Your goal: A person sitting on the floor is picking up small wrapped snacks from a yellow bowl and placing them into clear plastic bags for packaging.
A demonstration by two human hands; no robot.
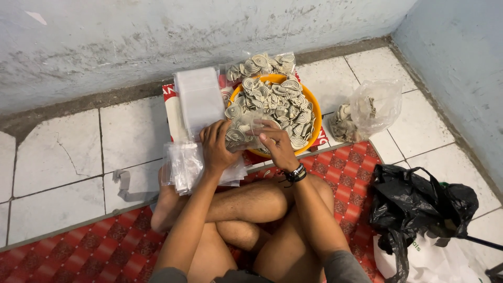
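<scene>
Both hands meet over the near rim of the orange basin, which serves as the reference for all that follows. The left hand is closed on a small clear plastic bag partly filled with spiral snacks, gripping its left edge; the right hand has fingers pinched at the bag's right side, whether on the film or on a single piece cannot be told. The bag lies directly between the two hands, its long axis running left to right, resting against the basin's near edge, equally close to either hand. The basin holds a heap of the same pale spiral snacks. Behind the basin, by the wall, lies a filled packet; left of it stands a stack of empty clear bags, and nearer the person a loose pile of such bags. Right of the basin sits a larger clear bag with snacks. The surface is a white tiled floor with a red patterned mat; a black plastic bag lies far right. The room is a walled corner.
</scene>
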